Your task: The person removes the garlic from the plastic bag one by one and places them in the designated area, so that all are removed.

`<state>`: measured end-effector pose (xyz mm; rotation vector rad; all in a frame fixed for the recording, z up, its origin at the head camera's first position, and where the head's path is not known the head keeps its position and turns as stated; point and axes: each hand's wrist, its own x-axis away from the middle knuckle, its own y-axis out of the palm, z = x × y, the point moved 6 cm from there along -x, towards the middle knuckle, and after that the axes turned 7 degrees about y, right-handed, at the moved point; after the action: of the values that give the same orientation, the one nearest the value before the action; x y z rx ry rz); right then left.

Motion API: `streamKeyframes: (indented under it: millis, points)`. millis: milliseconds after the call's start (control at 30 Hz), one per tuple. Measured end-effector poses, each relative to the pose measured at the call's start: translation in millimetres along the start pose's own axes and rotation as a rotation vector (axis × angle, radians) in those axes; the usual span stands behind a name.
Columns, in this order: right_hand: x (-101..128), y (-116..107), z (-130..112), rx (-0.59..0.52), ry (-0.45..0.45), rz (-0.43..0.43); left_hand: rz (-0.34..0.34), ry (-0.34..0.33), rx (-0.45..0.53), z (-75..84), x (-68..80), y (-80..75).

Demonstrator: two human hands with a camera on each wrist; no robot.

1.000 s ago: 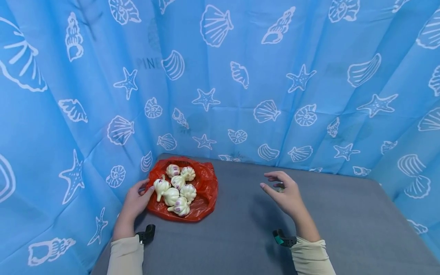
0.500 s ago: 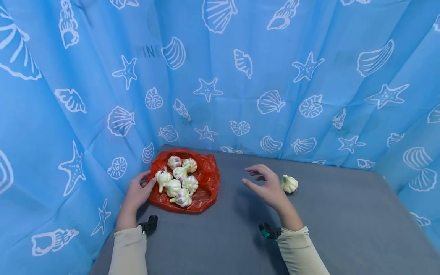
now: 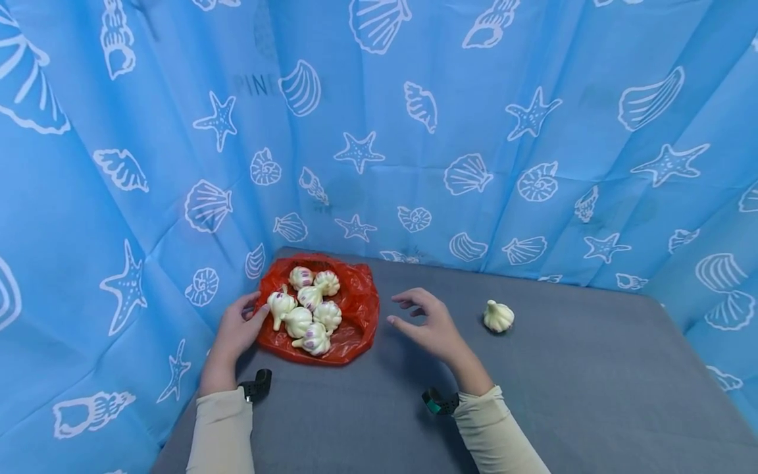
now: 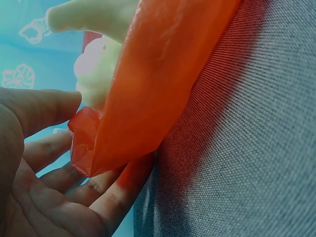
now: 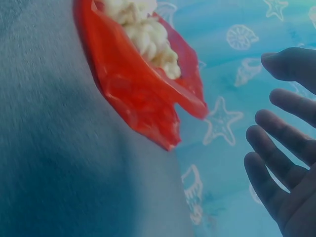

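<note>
A red plastic bag [image 3: 355, 309] lies on the grey table at the left, its mouth wide. Inside it sit several garlic bulbs [image 3: 298, 322], white with purple streaks. My left hand [image 3: 235, 332] is at the bag's left edge; in the left wrist view its fingers [image 4: 118, 197] reach under the red plastic, with the thumb apart from them near the rim. To the right of the bag, my right hand [image 3: 432, 329] hovers over the table, fingers spread and holding nothing. A single garlic bulb [image 3: 499, 316] rests on the table beyond my right hand, to its right.
The grey table [image 3: 592, 382] extends to the right and toward me. A blue curtain [image 3: 414, 164] with white shell and starfish prints hangs behind the table and along both sides. Each wrist carries a black strap [image 3: 438, 400].
My right hand has moved left toward the bag, away from the single garlic bulb, which now shows fully. My left hand stays at the bag's edge. The head view has tilted slightly.
</note>
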<state>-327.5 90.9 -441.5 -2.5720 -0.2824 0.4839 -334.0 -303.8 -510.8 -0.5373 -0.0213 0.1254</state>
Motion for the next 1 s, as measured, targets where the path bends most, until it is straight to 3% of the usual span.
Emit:
streamKeyframes:
  millis: [533,1000]
  points:
    - [-8,44,-14,-0.053,-0.061,-0.110,-0.016,-0.019,-0.007,-1.8,1.2,1.4]
    - [-12,82,-31,-0.015,-0.125,-0.195,-0.009,0.005,-0.021,2.1,1.7,-0.4]
